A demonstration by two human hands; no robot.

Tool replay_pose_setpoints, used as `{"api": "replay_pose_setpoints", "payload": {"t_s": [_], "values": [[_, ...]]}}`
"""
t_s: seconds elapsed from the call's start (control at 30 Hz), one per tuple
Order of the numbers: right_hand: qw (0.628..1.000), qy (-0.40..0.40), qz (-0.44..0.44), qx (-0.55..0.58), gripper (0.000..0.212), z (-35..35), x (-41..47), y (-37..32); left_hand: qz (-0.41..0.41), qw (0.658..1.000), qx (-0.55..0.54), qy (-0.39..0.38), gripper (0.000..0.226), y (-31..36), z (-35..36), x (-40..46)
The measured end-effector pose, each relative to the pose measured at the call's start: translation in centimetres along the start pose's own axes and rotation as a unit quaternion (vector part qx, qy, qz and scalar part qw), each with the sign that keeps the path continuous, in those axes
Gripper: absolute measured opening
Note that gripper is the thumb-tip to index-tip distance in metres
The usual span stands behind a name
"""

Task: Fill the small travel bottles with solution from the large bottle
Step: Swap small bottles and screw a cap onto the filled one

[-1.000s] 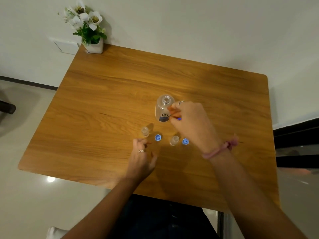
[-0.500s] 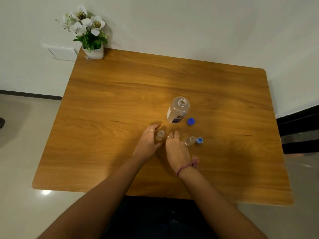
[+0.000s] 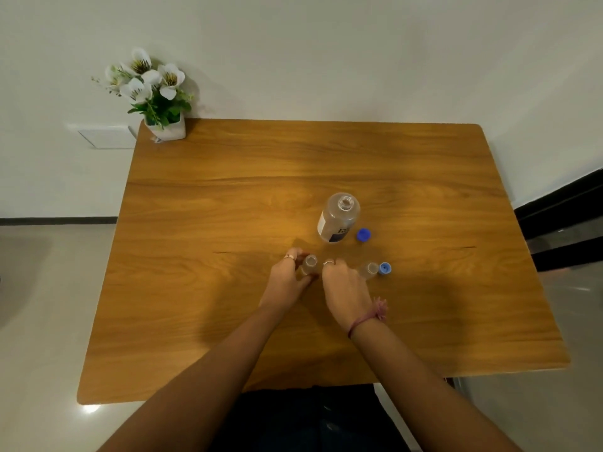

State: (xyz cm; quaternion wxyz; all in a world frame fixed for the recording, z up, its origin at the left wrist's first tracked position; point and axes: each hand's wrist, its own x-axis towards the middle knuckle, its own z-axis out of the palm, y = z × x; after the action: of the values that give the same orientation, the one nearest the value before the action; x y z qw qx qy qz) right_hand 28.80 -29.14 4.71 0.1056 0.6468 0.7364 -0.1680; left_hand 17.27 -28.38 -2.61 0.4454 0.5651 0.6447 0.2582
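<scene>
The large clear bottle [image 3: 339, 218] stands uncapped near the table's middle, with its blue cap [image 3: 363, 235] lying just to its right. In front of it, an open small travel bottle [image 3: 309, 264] stands between my hands. My left hand [image 3: 286, 281] wraps it from the left. My right hand [image 3: 345, 291] lies curled against its right side, palm down; what is under the fingers is hidden. A second small bottle [image 3: 368, 270] stands open to the right, its blue cap [image 3: 385, 268] beside it.
The wooden table [image 3: 228, 197] stands against a white wall. A white pot of white flowers [image 3: 164, 125] sits on its far left corner. Tiled floor lies to the left and right of the table.
One second ago my right hand was at the large bottle's neck with its cap; the cap now lies on the table. Both hands have closed in on the left small bottle.
</scene>
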Motion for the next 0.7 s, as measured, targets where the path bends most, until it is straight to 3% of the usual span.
{"api": "replay_pose_setpoints", "payload": {"t_s": [0.2,0.4,0.7], "values": [[0.99,0.108,0.003,0.092,0.02,-5.4,-1.8,0.2,0.077,0.995,-0.038,0.052,0.041,4.5,-4.1,-1.3],[0.952,0.201,-0.035,0.227,0.029,-13.2,-1.8,1.8,0.146,0.98,-0.092,0.096,0.04,11.8,-7.7,-1.2],[0.88,0.246,-0.154,0.377,0.036,-23.7,-0.5,5.2,0.2,0.959,-0.122,0.161,0.036,22.5,-9.5,0.3]]}}
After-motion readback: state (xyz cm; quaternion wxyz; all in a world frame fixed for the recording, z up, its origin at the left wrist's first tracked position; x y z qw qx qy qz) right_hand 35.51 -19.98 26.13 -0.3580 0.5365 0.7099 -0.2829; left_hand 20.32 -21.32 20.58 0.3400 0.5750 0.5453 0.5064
